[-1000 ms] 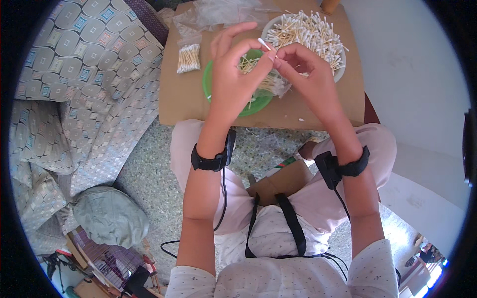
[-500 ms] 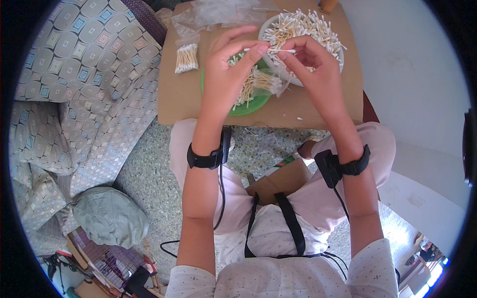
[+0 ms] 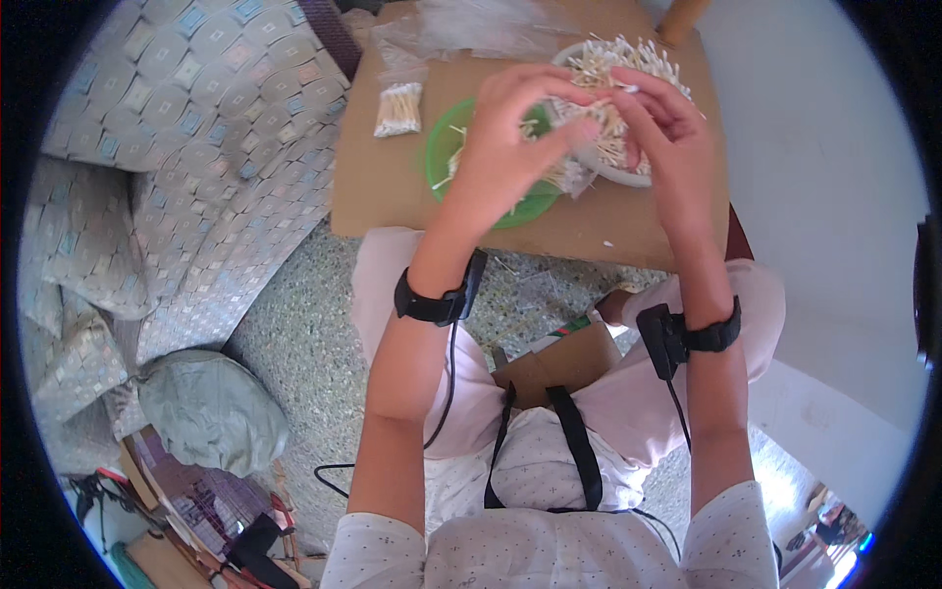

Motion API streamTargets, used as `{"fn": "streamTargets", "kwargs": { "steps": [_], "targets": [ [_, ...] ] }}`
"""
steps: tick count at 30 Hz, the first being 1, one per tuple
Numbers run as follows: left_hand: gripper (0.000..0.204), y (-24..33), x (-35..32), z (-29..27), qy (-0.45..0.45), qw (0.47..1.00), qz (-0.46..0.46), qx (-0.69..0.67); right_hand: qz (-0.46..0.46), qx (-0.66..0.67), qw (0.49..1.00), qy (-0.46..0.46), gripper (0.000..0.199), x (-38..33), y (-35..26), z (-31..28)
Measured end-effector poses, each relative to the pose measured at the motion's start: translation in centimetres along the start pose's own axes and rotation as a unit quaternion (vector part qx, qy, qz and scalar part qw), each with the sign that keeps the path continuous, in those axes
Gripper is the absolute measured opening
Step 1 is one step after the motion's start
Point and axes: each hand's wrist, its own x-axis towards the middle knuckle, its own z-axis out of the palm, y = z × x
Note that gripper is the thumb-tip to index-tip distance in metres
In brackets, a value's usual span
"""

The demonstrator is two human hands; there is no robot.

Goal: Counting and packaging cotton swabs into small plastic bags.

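Observation:
Over the gap between the green plate (image 3: 435,147) and the white bowl (image 3: 628,180), my two hands meet, slightly blurred. My right hand (image 3: 672,133) pinches a cotton swab (image 3: 630,89); one white tip shows by its fingers and the rest is hidden. My left hand (image 3: 515,137) has its thumb and forefinger apart, the forefinger reaching to the right fingertips. Loose swabs heap up in the white bowl. On the green plate, partly behind my left hand, lie more swabs and a clear plastic bag (image 3: 581,175) at its right edge.
A filled bag of swabs (image 3: 398,108) lies on the cardboard-topped table (image 3: 378,196) at left. Clear plastic bags (image 3: 481,29) are piled at the far edge. A brown cylinder (image 3: 682,22) stands at far right, near the pale wall (image 3: 814,147). Patterned cloth (image 3: 196,118) hangs at left.
Both hands have shifted right. My left thumb and forefinger have parted from the swab, which stays in my right hand. The view has shifted slightly, moving the table rightward.

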Motion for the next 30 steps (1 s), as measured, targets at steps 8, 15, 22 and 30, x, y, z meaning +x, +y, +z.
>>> {"fn": "streamTargets", "kwargs": {
  "steps": [8,15,22,30],
  "targets": [
    [0.081,-0.1,-2.5,-1.3,-0.255,0.951,0.072,0.162,-0.046,-0.25,0.964,0.08,0.026,-0.6,1.1,-2.0],
    [0.064,-1.5,-2.1,0.1,-0.195,0.964,0.048,0.175,-0.031,-0.288,0.956,0.036,0.018,-1.2,0.1,-0.8],
    [0.05,-1.8,-2.2,0.1,-0.186,0.966,0.002,0.18,-0.068,-0.34,0.938,0.022,0.02,-0.2,2.2,-1.2],
    [0.042,-1.9,-2.0,-0.2,-0.146,0.976,0.016,0.161,-0.124,-0.359,0.921,0.083,0.021,-1.1,1.8,-0.9]
  ]
}}
